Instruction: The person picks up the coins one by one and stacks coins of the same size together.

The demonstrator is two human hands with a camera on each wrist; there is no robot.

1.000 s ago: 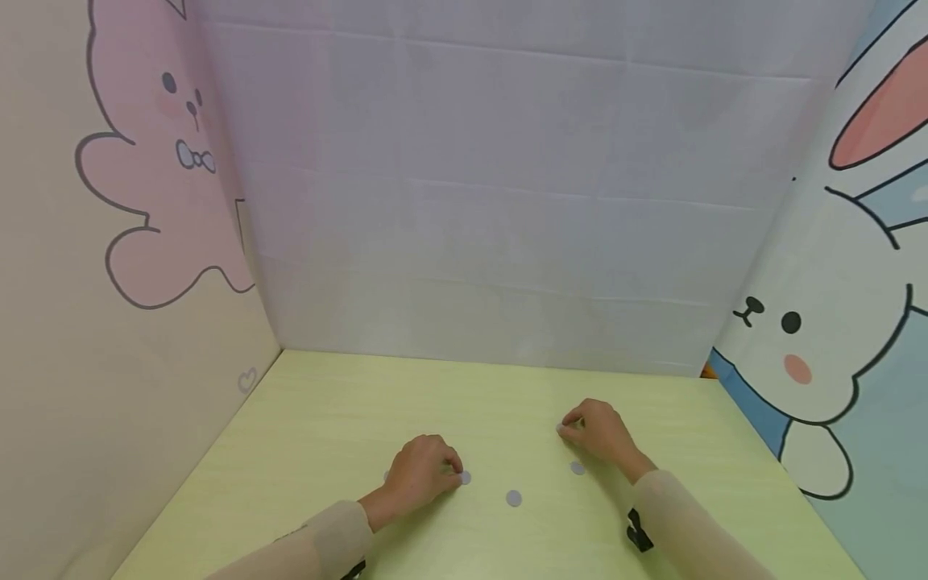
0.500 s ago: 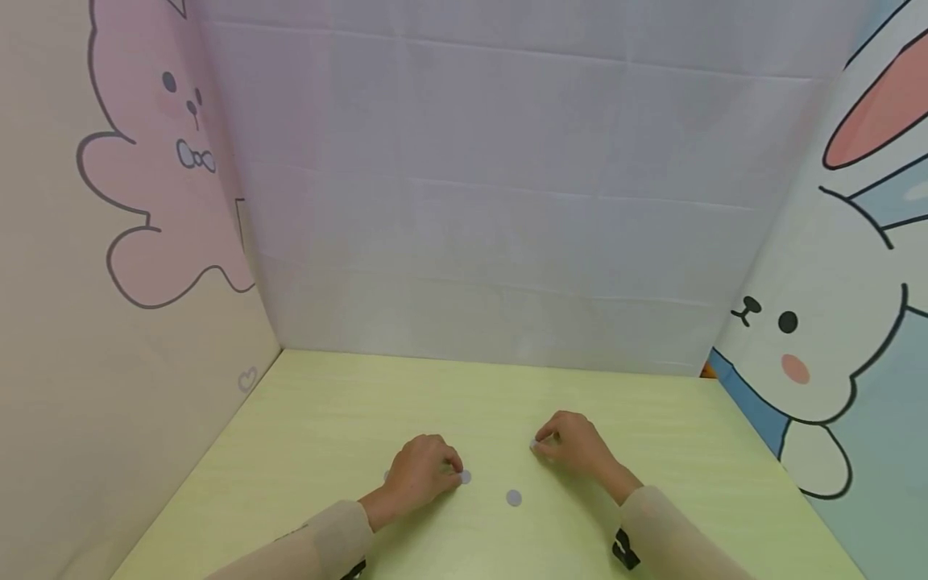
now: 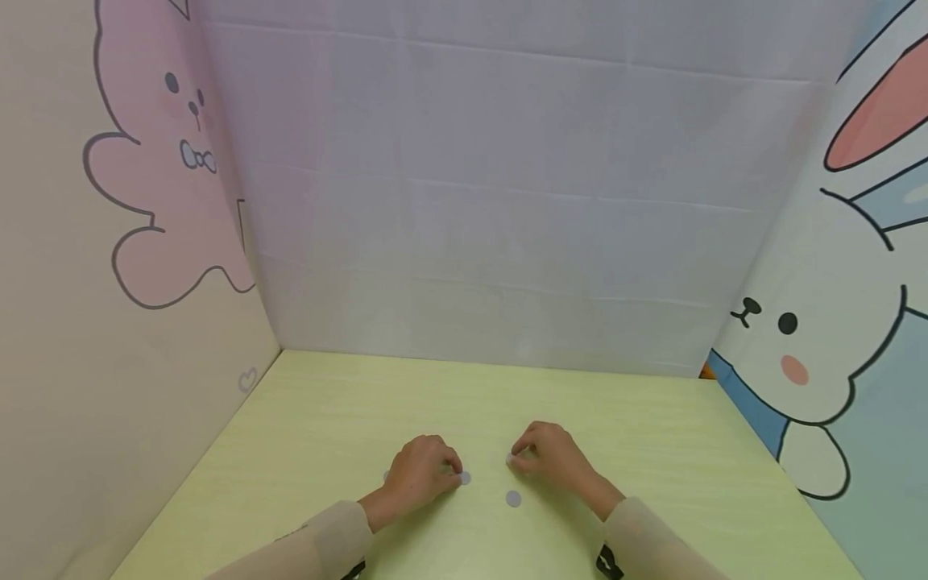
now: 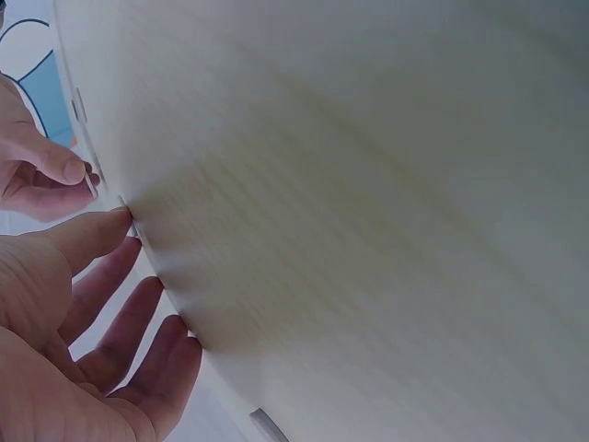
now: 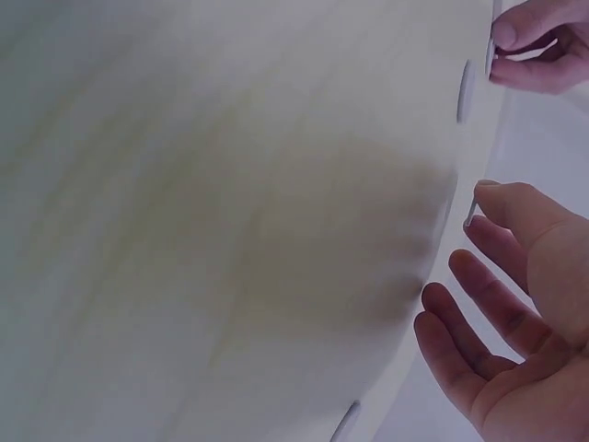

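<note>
My left hand (image 3: 424,473) rests low over the table and pinches a small flat grey disc (image 3: 466,478) at its edge between thumb and finger. To its right, my right hand (image 3: 553,459) holds another grey disc (image 3: 510,458) by thumb and fingertip; in the right wrist view this disc (image 5: 471,212) stands on edge, off the surface. A third disc (image 3: 513,499) lies flat between the hands, nearer to me. Past the left hand's back, one more disc (image 3: 387,476) lies mostly hidden in the head view; the left wrist view shows this disc (image 4: 269,425) by the little finger.
The pale yellow table (image 3: 348,403) meets a white cloth backdrop (image 3: 464,201) at the back. A wall with a pink bear (image 3: 159,201) stands on the left, one with a white rabbit (image 3: 819,346) on the right. Another disc (image 5: 345,422) lies below the right hand.
My right hand has moved left and toward me with its disc, closer to the left hand. Its arm now covers the disc seen on the right earlier. The left hand has stayed put.
</note>
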